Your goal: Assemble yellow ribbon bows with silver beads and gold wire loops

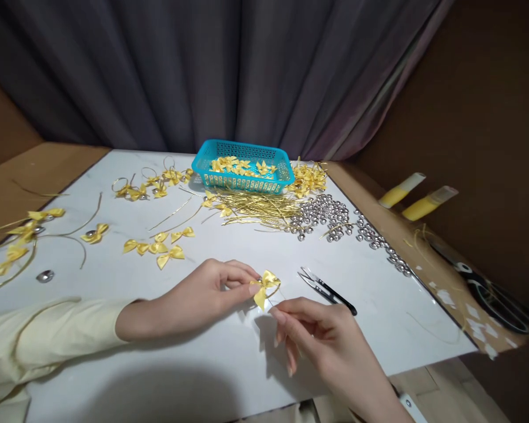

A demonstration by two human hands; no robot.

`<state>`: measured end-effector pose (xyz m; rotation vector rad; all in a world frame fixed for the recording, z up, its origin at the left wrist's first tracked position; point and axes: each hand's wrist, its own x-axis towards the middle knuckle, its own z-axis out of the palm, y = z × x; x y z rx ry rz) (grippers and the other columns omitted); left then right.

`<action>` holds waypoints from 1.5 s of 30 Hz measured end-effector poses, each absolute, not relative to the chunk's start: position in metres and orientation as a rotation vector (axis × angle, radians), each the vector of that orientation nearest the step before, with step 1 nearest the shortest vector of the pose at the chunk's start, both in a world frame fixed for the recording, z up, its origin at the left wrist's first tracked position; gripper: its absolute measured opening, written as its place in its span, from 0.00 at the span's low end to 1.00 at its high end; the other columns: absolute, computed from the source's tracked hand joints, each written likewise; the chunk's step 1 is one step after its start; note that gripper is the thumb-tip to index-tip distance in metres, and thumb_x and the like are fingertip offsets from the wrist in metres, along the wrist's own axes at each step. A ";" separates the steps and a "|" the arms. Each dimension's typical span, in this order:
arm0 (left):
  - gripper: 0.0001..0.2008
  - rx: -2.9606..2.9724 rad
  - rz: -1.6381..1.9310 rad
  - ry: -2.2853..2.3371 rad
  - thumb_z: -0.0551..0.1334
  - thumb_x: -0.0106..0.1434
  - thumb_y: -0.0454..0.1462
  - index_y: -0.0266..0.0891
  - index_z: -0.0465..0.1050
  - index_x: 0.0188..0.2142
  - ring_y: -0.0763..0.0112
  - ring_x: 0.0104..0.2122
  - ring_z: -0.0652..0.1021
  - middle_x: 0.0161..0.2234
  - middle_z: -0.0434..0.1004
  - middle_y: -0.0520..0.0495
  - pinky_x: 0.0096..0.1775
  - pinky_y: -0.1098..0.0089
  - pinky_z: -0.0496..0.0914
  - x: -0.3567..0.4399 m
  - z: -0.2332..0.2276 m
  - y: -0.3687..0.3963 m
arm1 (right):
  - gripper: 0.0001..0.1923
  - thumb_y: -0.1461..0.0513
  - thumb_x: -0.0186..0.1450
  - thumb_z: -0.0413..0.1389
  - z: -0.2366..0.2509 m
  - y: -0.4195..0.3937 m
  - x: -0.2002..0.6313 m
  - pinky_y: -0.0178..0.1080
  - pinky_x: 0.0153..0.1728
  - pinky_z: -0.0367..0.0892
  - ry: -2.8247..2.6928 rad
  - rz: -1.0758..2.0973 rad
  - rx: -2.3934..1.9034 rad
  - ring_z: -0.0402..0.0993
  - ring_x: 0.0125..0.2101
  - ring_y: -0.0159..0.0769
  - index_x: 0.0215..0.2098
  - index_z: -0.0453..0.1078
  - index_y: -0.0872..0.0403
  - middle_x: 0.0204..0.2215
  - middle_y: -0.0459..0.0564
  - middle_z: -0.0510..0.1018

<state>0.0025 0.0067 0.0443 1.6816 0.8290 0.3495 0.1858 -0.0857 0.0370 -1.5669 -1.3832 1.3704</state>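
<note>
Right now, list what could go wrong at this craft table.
1. The thread snips lie with blades open just beyond the right hand; a careless reach could nick a finger.
2. The silver beads sit loose near the board's right edge; a nudge may roll some off.
3. The yellow bow is pinched only at the fingertips of the left hand, while the right hand seems to pinch something too thin to make out. The small bow could slip from that grip.

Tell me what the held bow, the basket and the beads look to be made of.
Bow, pinched by the left hand and touched by the right hand: likely satin ribbon, yellow with a soft sheen and folded loops. Basket: probably moulded plastic, turquoise, with perforated walls. Beads: shiny silver, mirror-like; metal or metallised plastic, cannot tell.
</note>
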 end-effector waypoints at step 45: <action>0.12 1.808 0.488 0.860 0.57 0.63 0.39 0.37 0.76 0.30 0.66 0.43 0.75 0.38 0.78 0.47 0.44 0.72 0.66 0.001 0.038 0.001 | 0.17 0.56 0.65 0.50 0.026 -0.085 0.170 0.26 0.13 0.56 -1.336 1.206 -1.550 0.60 0.10 0.23 0.21 0.66 0.57 0.10 0.41 0.63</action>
